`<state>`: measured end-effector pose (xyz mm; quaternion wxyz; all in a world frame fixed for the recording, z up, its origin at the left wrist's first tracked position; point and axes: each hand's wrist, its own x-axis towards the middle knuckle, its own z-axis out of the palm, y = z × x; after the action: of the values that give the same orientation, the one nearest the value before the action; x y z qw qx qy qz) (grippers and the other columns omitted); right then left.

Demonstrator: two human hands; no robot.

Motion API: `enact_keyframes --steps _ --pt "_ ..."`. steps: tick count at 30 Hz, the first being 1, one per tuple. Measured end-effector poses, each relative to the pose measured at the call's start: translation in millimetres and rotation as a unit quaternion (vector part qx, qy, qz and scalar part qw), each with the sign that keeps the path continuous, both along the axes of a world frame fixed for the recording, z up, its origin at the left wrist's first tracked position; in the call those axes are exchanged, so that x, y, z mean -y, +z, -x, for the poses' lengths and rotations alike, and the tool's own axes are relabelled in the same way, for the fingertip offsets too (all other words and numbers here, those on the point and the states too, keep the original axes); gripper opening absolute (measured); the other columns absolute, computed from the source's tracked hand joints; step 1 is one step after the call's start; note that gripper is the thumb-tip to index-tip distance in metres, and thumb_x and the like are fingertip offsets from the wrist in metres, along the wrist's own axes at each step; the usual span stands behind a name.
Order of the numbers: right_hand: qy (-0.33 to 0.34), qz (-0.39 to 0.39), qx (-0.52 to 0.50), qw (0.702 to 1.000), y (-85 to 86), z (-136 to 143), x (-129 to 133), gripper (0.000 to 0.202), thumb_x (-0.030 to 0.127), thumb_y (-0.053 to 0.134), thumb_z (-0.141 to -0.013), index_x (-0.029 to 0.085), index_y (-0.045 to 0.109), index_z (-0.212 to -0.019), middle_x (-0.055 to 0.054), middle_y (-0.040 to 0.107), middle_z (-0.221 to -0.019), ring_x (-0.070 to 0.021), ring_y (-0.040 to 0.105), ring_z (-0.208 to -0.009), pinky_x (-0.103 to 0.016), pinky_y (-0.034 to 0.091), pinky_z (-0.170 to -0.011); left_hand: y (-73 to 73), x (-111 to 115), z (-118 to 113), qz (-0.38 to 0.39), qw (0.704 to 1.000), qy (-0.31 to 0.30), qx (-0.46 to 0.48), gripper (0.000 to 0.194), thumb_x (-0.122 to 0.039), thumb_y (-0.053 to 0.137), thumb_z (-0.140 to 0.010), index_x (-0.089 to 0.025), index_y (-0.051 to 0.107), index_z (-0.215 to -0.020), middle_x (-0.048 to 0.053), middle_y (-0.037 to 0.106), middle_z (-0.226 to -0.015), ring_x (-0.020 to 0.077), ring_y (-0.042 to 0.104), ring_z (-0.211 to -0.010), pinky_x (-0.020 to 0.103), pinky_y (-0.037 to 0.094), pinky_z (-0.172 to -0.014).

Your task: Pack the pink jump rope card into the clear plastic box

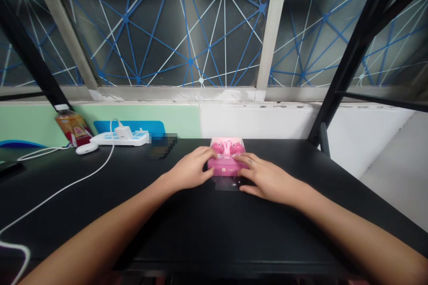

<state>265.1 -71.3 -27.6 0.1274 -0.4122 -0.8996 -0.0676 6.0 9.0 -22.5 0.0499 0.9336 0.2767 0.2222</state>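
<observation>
A small pink box point(224, 168) lies on the black desk, straight ahead of me. Pink shaped pieces point(228, 147) show in its far part, but I cannot make out exactly what they are. My left hand point(191, 168) grips the box's left edge, with the thumb low at the near corner and the fingers on top. On the other side, my right hand point(264, 177) has its fingers curled over the right part of the box. A transparent sheet or flap point(225, 183) lies flat at the box's near edge, close to my right thumb.
At the back left stand a drink bottle point(74, 125) and a white power strip point(133, 140) with a charger point(123, 132) plugged in. A white cable point(90, 173) runs over the black desk point(214, 231). Black metal posts point(354, 53) rise at both sides before a patterned window.
</observation>
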Motion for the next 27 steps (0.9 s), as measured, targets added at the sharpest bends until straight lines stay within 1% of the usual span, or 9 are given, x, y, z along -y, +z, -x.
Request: enact_keyframes --steps 3,8,10,15,22,27 --pt "-0.001 0.001 -0.001 1.0 1.4 1.2 1.3 0.029 0.028 0.062 -0.088 0.016 0.067 -0.114 -0.016 0.045 -0.145 -0.033 0.037 -0.135 -0.05 0.041 -0.106 1.7 0.3 0.8 0.005 1.0 0.005 -0.006 0.033 -0.025 0.059 -0.085 -0.025 0.056 -0.118 0.007 0.057 -0.128 0.0253 0.051 -0.122 0.042 0.043 -0.101" --pt "0.013 0.014 -0.022 1.0 2.6 0.8 1.3 0.039 0.039 0.067 -0.085 0.018 0.065 -0.117 -0.015 0.042 -0.148 -0.0348 0.035 -0.136 -0.052 0.041 -0.105 0.0 -1.2 0.8 -0.01 1.0 0.017 -0.009 0.034 -0.032 0.064 -0.085 -0.025 0.055 -0.117 0.007 0.057 -0.128 0.0261 0.05 -0.122 0.041 0.046 -0.099" --pt "0.01 0.014 -0.021 1.0 1.9 0.4 0.8 0.039 0.039 0.067 -0.085 0.018 0.065 -0.118 -0.015 0.042 -0.148 -0.0346 0.035 -0.136 -0.052 0.041 -0.105 -1.5 -1.6 -0.3 -0.02 1.0 0.021 -0.007 0.03 -0.032 0.063 -0.087 -0.024 0.055 -0.115 0.006 0.058 -0.126 0.0259 0.051 -0.122 0.041 0.046 -0.098" --pt "0.007 0.001 -0.013 1.0 0.1 0.8 0.3 0.034 0.033 0.065 -0.088 0.019 0.065 -0.118 -0.015 0.044 -0.146 -0.0333 0.036 -0.135 -0.05 0.041 -0.105 -2.8 -1.0 -1.3 -0.035 0.999 0.031 -0.005 0.026 -0.03 0.062 -0.086 -0.024 0.056 -0.111 0.006 0.06 -0.12 0.0252 0.053 -0.117 0.041 0.048 -0.095" --pt "0.011 0.017 -0.038 0.999 -0.2 -1.0 -0.5 0.038 0.038 0.07 -0.083 0.02 0.064 -0.116 -0.014 0.043 -0.146 -0.0326 0.035 -0.136 -0.047 0.049 -0.099 -3.6 -1.4 -1.6 -0.047 0.999 0.027 0.006 0.027 -0.03 0.063 -0.086 -0.024 0.057 -0.111 0.005 0.061 -0.121 0.0243 0.054 -0.117 0.04 0.049 -0.095" --pt "0.012 0.012 -0.05 0.999 -1.3 -1.8 -1.8 0.039 0.037 0.071 -0.082 0.018 0.063 -0.115 -0.015 0.044 -0.145 -0.0312 0.036 -0.136 -0.047 0.045 -0.104 -6.2 -2.1 -1.8 -0.056 0.998 0.032 0.023 0.023 -0.029 0.063 -0.087 -0.023 0.059 -0.108 0.005 0.064 -0.117 0.0232 0.056 -0.115 0.04 0.048 -0.095"
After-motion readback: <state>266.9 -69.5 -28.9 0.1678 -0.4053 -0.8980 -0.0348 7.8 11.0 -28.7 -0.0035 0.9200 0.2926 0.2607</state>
